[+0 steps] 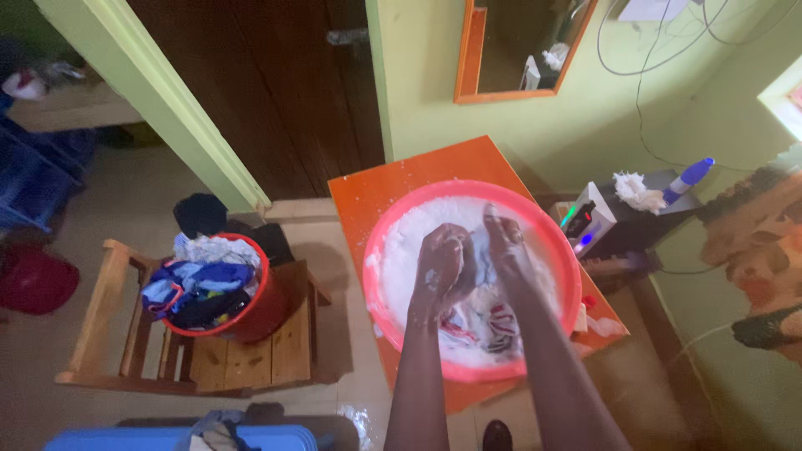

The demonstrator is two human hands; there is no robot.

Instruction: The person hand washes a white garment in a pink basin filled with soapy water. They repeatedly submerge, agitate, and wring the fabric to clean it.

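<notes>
- Green walls, a dark wooden door and a pale tiled floor frame a low orange desk (393, 188), on which rests the round pink plastic basin (561, 250) that serves as landmark for everything below.
- Inside the basin, toward its far side, the left hand (441, 263) is closed around a bunched fold of the wet pale-blue and white cloth with red stripes (483, 321), foam clinging to the knuckles.
- Just beside it, the right hand (505, 242) clamps the same cloth, fingers curled, so both fists meet over the suds.
- Cloth trails from the hands toward the near rim, its long axis running roughly far to near; it lies directly under and between both hands, neither clearly nearer.
- White soapy foam (409, 242) fills the basin around the forearms.
- Left of the basin, well apart, a red plastic bucket heaped with blue and white clothes (213, 288) stands on a slatted wooden chair (109, 334).
- Right of the basin, near its rim, a dark side stand (622, 238) carries a white crumpled cloth and a blue-capped bottle (689, 178).
- Beyond the basin, an orange-framed mirror (468, 58) hangs on the wall.
</notes>
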